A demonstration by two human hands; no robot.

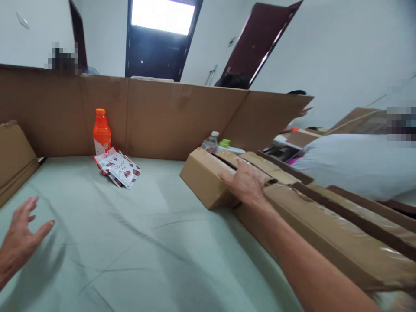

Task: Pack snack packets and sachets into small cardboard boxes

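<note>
My right hand (248, 182) is on a small brown cardboard box (208, 180), thumb at its upper edge and fingers bent over its top opening. The box's inside is mostly hidden. Over the pale green surface (136, 251), at the lower left, my left hand (24, 238) is open with its fingers apart, touching nothing I can see. Well ahead of it stands an orange bottle (102, 132) with an orange cap, and white-and-red printed packets (120, 168) lie in front of that. Behind the box, a clear bottle (210, 142) and a green-capped white bottle (224, 145) show in part.
A tall cardboard panel (175, 117) runs along the back. Long cardboard boxes (325, 234) line the right side, and another cardboard piece (14, 160) stands at the left edge. A person in a white shirt (354, 160) is beyond the boxes on the right.
</note>
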